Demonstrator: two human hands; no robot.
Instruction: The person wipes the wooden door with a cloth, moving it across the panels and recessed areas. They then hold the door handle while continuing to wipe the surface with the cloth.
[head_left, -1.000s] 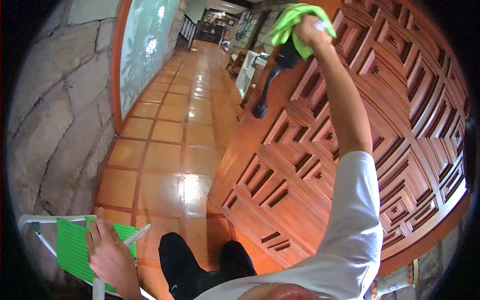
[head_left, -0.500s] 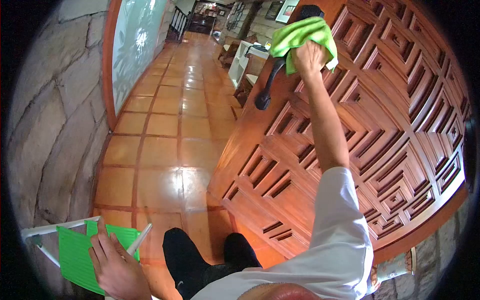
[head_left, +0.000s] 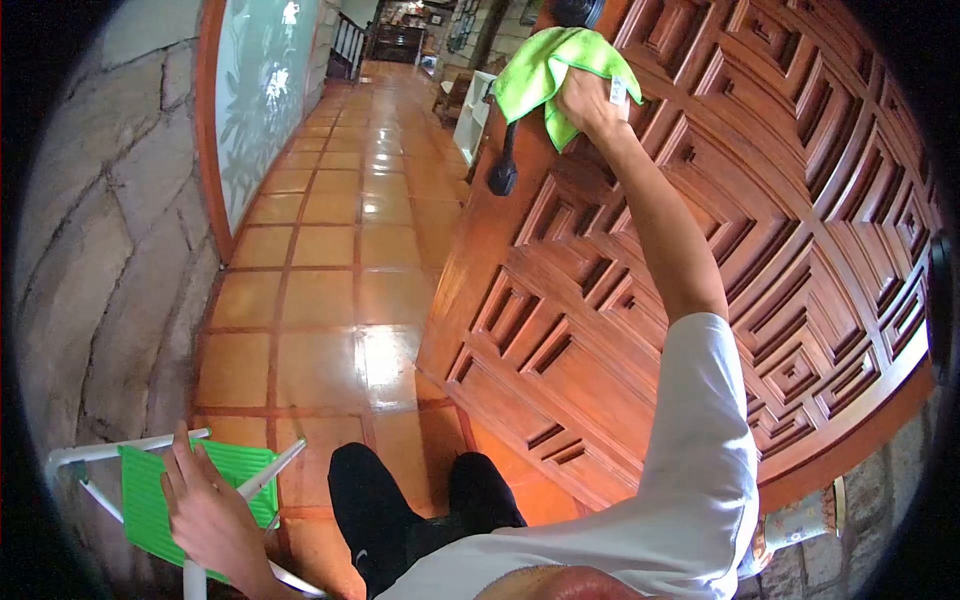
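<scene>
My right hand (head_left: 590,103) holds a bright green cloth (head_left: 545,75) against the carved wooden door (head_left: 650,260), near its left edge. The cloth covers part of a black door handle (head_left: 503,172), whose lower end shows below it. At the lower left, my left hand (head_left: 210,510) hangs over a green and white folding step stool (head_left: 150,500), with its fingers stretched out. Whether that hand touches the stool is not clear.
A stone wall (head_left: 110,240) and a frosted glass panel (head_left: 262,100) line the left side. Tiled floor (head_left: 320,300) runs down a hallway to a white shelf (head_left: 470,120). A patterned ceramic piece (head_left: 800,525) stands at the lower right.
My right hand and the cloth have shifted left and slightly up in view. The door handle also appears further left and higher. My left hand is slightly further left.
</scene>
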